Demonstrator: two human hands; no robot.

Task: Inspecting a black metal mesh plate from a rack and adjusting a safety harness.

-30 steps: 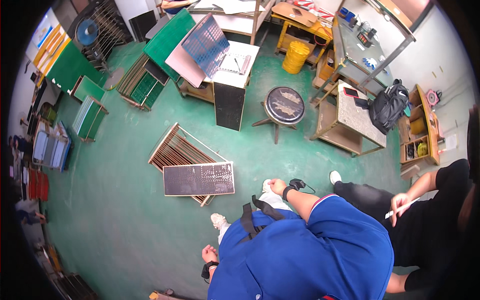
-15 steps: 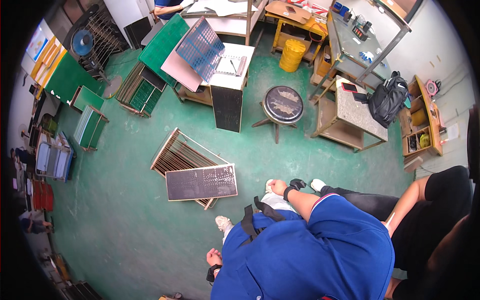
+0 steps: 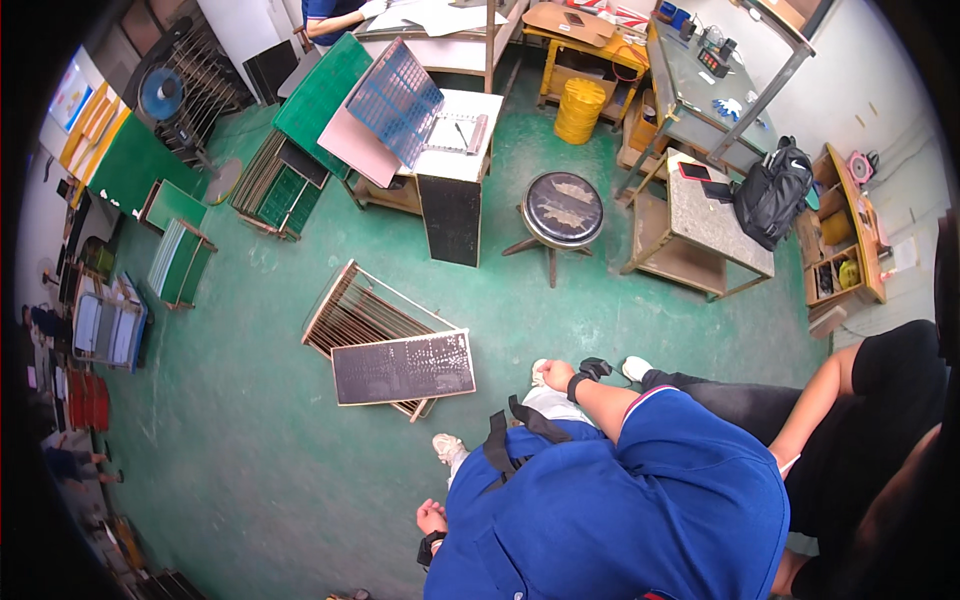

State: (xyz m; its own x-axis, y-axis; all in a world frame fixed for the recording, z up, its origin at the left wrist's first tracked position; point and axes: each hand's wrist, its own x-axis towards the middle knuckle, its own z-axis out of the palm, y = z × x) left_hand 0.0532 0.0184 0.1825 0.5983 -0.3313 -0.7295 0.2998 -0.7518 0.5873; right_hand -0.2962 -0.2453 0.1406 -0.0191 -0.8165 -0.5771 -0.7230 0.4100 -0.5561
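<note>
Curled into loose fists, both hands held nothing I could make out. The right hand [image 3: 556,376] sat mid-frame, forearm bent, near the dark perforated board [image 3: 403,367] lying on a wooden rack [image 3: 352,305]; the left hand [image 3: 432,517] hung at lower centre. Over the last second the board stayed untouched and the hands barely moved; only a neighbour's leg [image 3: 700,385] stepped nearer
</note>
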